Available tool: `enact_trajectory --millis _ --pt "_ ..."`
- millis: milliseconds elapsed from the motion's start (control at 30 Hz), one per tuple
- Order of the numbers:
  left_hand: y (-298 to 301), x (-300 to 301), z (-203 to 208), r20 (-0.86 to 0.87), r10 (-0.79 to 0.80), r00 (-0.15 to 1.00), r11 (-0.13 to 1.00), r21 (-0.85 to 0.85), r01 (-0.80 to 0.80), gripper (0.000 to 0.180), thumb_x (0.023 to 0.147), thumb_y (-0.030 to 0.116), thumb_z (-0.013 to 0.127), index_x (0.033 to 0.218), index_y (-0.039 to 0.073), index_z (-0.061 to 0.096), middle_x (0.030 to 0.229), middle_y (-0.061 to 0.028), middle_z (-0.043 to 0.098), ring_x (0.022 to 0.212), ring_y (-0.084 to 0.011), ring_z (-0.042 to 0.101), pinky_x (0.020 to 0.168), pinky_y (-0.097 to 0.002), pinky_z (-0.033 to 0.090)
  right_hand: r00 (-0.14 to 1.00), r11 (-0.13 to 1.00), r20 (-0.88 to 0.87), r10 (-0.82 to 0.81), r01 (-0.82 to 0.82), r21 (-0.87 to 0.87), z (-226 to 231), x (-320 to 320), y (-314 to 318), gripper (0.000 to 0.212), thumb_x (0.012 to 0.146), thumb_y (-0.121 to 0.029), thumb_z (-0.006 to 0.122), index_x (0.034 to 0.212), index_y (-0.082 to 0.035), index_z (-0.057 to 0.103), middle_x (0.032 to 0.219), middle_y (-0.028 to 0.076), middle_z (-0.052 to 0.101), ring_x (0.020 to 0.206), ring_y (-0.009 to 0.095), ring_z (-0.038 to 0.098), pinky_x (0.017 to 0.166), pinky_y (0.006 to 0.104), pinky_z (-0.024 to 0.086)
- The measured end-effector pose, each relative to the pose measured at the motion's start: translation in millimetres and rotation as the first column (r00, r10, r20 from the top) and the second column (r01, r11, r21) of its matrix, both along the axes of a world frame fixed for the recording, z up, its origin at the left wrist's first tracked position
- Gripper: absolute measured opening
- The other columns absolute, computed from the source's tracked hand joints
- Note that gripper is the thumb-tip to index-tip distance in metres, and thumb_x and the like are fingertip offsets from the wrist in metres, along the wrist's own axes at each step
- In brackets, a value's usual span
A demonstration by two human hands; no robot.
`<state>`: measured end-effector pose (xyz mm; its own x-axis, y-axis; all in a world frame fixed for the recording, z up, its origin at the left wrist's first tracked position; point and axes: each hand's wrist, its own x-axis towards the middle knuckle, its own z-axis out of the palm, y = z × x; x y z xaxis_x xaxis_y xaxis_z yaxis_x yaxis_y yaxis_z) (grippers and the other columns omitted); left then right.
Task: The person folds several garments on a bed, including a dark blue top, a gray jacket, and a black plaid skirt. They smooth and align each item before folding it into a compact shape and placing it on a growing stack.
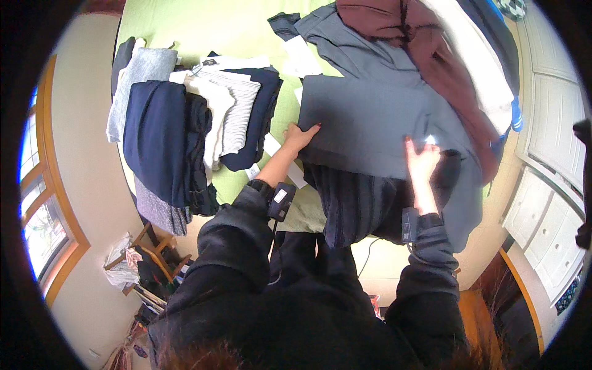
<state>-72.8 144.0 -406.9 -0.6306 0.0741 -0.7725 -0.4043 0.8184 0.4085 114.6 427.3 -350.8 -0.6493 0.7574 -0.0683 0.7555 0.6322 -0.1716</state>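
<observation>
A smooth dark grey garment (361, 120) lies partly spread in front of me, its kind unclear from its folds. My left hand (300, 137) grips its left edge, thumb on top and the other fingers mostly hidden. Near the front edge, my right hand (423, 161) grasps the same cloth, with a small bright glare by its fingertips. Beneath the grey cloth, a dark striped garment (348, 206) hangs over the bed's front edge. Each of my wrists carries a small black box with a cable.
Folded clothes, including a navy garment (154, 139) and a white ribbed one (239, 105), are stacked at left on the green bed cover (197, 24). Maroon (441, 68) and white garments (478, 61) lie at right. White drawers (549, 216) stand beyond; a wooden chair (157, 262) is at lower left.
</observation>
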Motion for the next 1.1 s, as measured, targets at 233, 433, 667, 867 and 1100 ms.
enact_trajectory --millis 233,433,667,867,1100 --pt "-1.9 5.4 23.6 0.463 0.203 0.863 0.972 0.008 -0.234 0.071 0.071 0.052 0.071 0.114 -0.002 0.056 0.108 -0.0143 0.062 0.093 -0.0267 0.062 0.078 -0.033 0.049 0.825 0.5 -0.043 -0.563 0.299 -0.812 20.4 -9.8 -9.0 0.064 0.08 -0.029 0.071 0.125 0.009 0.045 0.12 0.019 0.056 0.109 0.025 0.054 0.094 0.0326 0.04" --pt "3.9 -31.6 86.6 0.683 0.233 0.692 0.781 0.293 -0.552 0.034 0.082 0.022 0.064 0.108 0.0 0.061 0.099 -0.0095 0.066 0.087 -0.0181 0.064 0.075 -0.0304 0.051 0.892 0.678 -0.183 -0.414 0.169 -0.715 49.4 -31.9 1.1 0.057 0.084 -0.024 0.065 0.124 0.01 0.044 0.121 0.021 0.055 0.113 0.03 0.051 0.099 0.0335 0.035" --pt "30.6 -81.4 174.2 -0.055 0.223 0.973 0.851 0.498 -0.167 0.031 0.079 0.016 0.066 0.106 0.0 0.062 0.096 -0.0077 0.066 0.088 -0.0169 0.06 0.08 -0.0292 0.046 0.978 0.881 -0.167 0.126 -0.188 -0.434 117.5 -149.8 -24.2 0.052 0.085 -0.034 0.061 0.115 0.008 0.056 0.106 0.028 0.06 0.1 0.038 0.059 0.087 0.038 0.046" --pt "11.7 -171.3 197.8 -0.609 0.297 0.735 0.954 0.151 -0.26 0.05 0.077 0.025 0.068 0.116 -0.003 0.056 0.112 -0.017 0.061 0.104 -0.0237 0.055 0.091 -0.0327 0.041 0.778 0.84 -0.628 0.018 -0.352 -0.412 133.1 -277.0 -18.2 0.052 0.084 -0.03 0.061 0.113 0.012 0.054 0.108 0.031 0.057 0.104 0.038 0.057 0.091 0.038 0.044" --pt "3.7 -208.4 102.3 -0.806 -0.162 0.569 0.984 -0.177 0.03 0.065 0.079 0.023 0.066 0.13 -0.007 0.037 0.113 -0.0281 0.055 0.107 -0.0424 0.053 0.094 -0.0436 0.042 0.873 0.88 -0.483 0.067 -0.281 -0.384 40.9 -319.1 2.7 0.048 0.08 -0.023 0.064 0.121 -0.002 0.052 0.107 0.026 0.059 0.101 0.039 0.057 0.089 0.0416 0.045"
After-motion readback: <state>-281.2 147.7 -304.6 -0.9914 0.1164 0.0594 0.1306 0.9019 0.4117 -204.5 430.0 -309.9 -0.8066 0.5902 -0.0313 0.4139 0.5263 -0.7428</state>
